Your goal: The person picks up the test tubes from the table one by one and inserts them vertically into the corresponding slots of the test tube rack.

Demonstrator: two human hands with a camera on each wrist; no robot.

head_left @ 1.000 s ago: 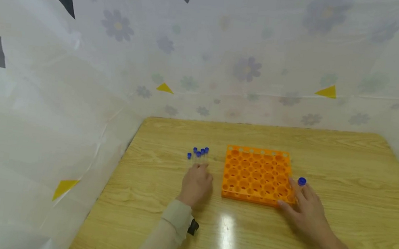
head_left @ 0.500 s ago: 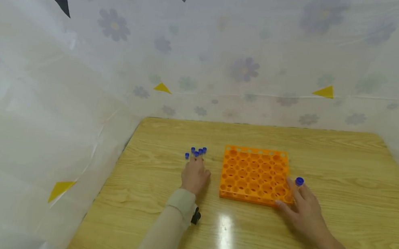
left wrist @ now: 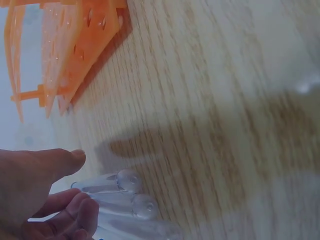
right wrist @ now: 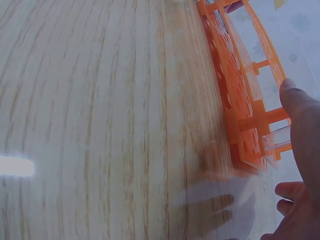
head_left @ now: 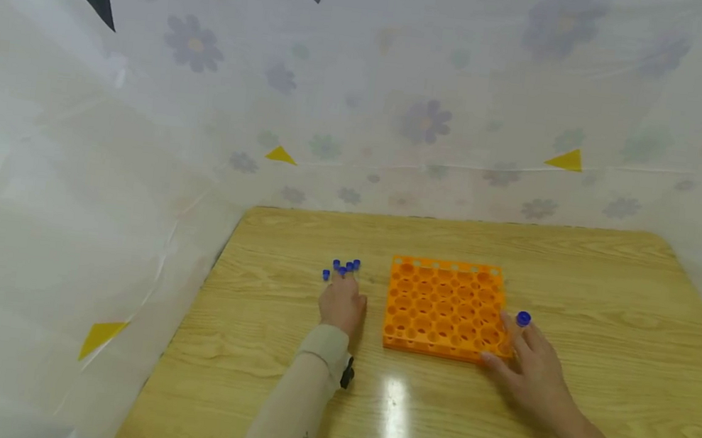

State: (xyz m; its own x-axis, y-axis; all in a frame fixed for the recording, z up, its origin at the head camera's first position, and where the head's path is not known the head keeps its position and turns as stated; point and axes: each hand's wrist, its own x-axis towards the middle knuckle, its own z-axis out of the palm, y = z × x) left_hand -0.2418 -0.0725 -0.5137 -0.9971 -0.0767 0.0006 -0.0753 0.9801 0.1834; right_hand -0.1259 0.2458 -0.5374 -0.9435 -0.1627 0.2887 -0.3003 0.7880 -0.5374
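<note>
My left hand point(head_left: 341, 303) reaches over several clear tubes with blue caps point(head_left: 326, 274) lying left of the rack. In the left wrist view its fingers point(left wrist: 86, 215) are bent right at the clear tubes point(left wrist: 145, 206), while the thumb stays apart. The orange tube rack point(head_left: 430, 345) sits mid-table with rows of round holes. My right hand point(head_left: 536, 374) holds the rack's front right corner, thumb at the front edge and index finger along the right side. A blue-capped tube point(head_left: 523, 318) rises at that corner beside the index finger; its clear body point(right wrist: 278, 138) shows within the rack frame.
The wood-grain table point(head_left: 630, 312) carries the rack and tubes. White flower-printed sheeting point(head_left: 363, 106) hangs behind it and along the left side. A bright light reflection point(head_left: 394, 423) lies on the tabletop in front of the rack.
My left hand has moved forward onto the tubes, its fingers extending toward the caps. My right hand stays at the rack's corner. The whole head view has shifted slightly.
</note>
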